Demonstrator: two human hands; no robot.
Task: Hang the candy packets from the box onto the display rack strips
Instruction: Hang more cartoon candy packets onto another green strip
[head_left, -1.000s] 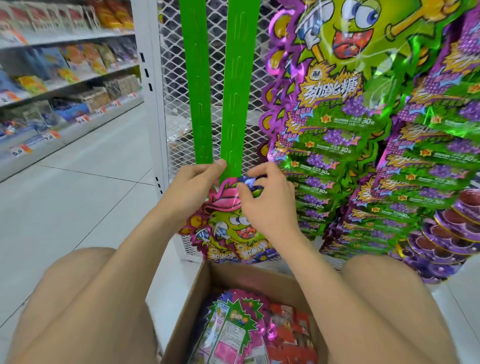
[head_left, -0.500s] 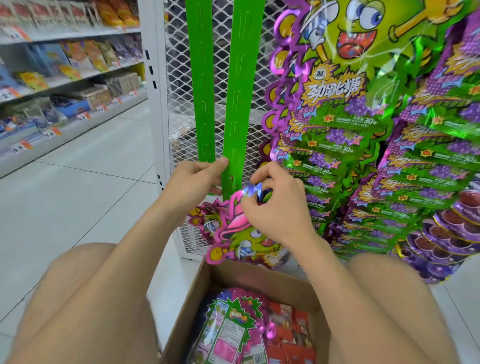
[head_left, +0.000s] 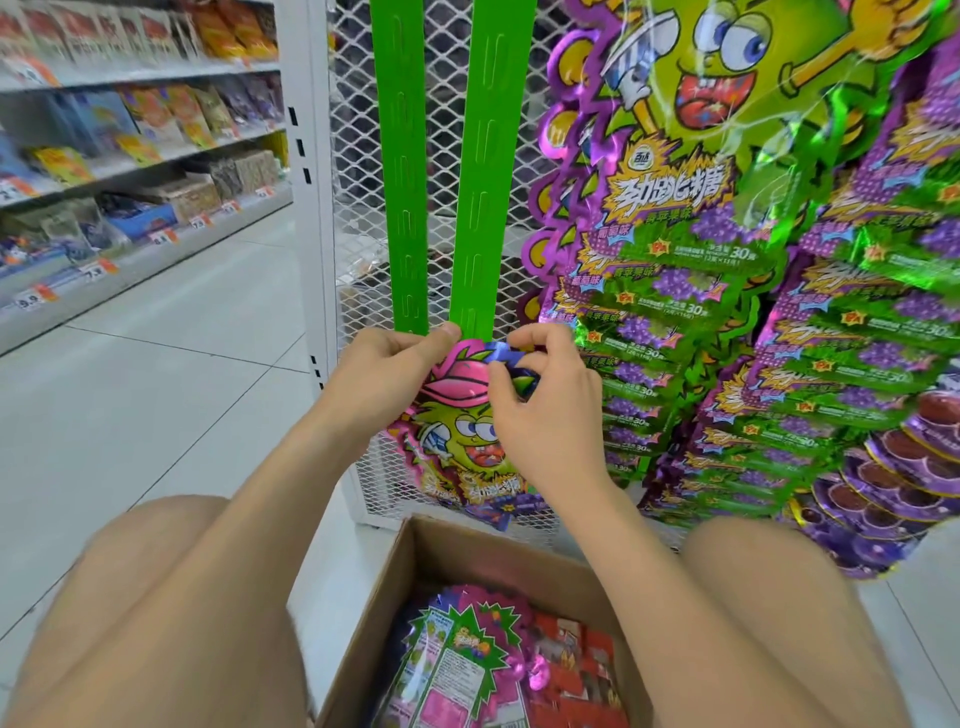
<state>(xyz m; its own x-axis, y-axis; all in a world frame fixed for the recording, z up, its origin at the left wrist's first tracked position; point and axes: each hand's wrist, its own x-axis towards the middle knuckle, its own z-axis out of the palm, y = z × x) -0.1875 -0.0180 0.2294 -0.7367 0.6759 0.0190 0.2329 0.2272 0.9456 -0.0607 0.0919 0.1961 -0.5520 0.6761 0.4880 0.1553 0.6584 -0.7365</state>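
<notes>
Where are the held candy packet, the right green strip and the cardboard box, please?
held candy packet (head_left: 461, 441): head view, on its cartoon face.
right green strip (head_left: 491, 182): head view, on its middle stretch.
cardboard box (head_left: 467, 556): head view, bare inner far wall.

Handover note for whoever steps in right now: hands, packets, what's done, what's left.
Left hand: pinches the bottom end of the green strip.
Right hand: pinches the top of the candy packet, holding it at that strip's end. It does not look hooked yet.
Done: the strips to the right are full of hung packets.
The green strip and the other green strip are bare above the hands.
The box between the knees holds more boxed packets.
Left: hook this packet, then fill both green strips from the box.
</notes>
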